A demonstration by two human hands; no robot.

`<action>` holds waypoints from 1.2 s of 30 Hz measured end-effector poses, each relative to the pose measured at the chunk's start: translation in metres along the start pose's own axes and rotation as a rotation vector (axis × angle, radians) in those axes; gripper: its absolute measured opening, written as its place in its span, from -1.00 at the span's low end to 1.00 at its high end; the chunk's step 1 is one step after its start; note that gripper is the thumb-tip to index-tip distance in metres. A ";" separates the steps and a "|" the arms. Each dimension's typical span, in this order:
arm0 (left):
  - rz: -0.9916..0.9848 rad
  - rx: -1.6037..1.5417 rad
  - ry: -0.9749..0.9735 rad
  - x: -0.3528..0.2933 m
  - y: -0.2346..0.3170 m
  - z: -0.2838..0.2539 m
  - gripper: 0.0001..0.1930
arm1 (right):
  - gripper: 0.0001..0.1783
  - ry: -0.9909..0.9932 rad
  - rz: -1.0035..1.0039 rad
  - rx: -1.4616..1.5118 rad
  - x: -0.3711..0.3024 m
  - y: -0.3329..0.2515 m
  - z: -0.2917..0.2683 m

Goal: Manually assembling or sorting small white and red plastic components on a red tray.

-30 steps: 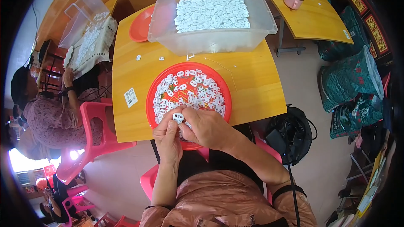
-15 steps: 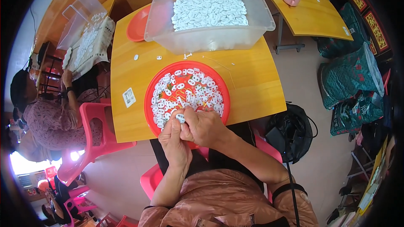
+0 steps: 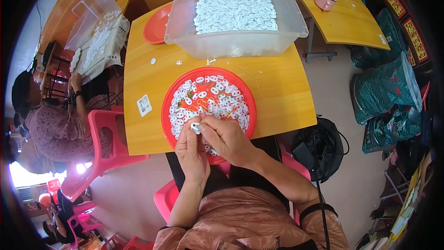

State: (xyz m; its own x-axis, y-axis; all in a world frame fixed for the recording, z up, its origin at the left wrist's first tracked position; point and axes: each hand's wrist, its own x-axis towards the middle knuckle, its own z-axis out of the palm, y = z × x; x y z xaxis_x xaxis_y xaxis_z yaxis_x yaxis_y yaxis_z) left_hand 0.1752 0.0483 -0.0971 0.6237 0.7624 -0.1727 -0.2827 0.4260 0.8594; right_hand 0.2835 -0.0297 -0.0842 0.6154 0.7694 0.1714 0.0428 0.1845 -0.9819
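In the head view I see my left hand [image 3: 190, 148] and right hand [image 3: 225, 139] pinching one small white plastic piece [image 3: 195, 127] between their fingertips, over the near rim of the red tray [image 3: 167, 111]. I judge it light, rigid and slippery, so gripping it by its edges seems safest.

Bright even daylight, soft shadows; glare patch lower left; fisheye bending, black vignette at rim.
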 end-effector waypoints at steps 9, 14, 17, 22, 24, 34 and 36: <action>0.050 0.139 -0.161 0.012 -0.003 -0.023 -0.63 | -0.69 -0.164 0.340 0.316 0.004 -0.009 -0.016; 0.058 0.131 -0.110 0.012 -0.009 -0.029 -0.65 | -0.70 -0.134 0.302 0.241 0.001 -0.006 -0.010; 0.085 0.213 -0.065 0.011 -0.015 -0.025 -0.64 | -0.70 -0.089 0.266 0.222 0.000 -0.002 -0.008; 0.056 0.177 -0.158 0.016 -0.005 -0.031 -0.62 | -0.68 -0.087 0.362 0.299 0.002 -0.006 -0.011; 0.029 0.093 -0.212 0.017 -0.004 -0.032 -0.62 | -0.69 -0.159 0.394 0.286 0.002 -0.005 -0.013; -0.015 -0.024 -0.115 0.013 -0.009 -0.026 -0.59 | -0.77 -0.190 -0.172 -0.341 0.000 0.009 -0.010; -0.017 -0.044 -0.108 0.012 -0.012 -0.025 -0.59 | -0.74 -0.201 -0.171 -0.386 -0.001 0.009 -0.010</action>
State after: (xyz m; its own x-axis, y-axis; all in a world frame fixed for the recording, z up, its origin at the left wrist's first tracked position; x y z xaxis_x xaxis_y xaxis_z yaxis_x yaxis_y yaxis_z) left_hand 0.1674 0.0643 -0.1215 0.7030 0.6989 -0.1317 -0.3022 0.4612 0.8342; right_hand 0.2913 -0.0344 -0.0943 0.4106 0.8580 0.3086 0.4438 0.1076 -0.8897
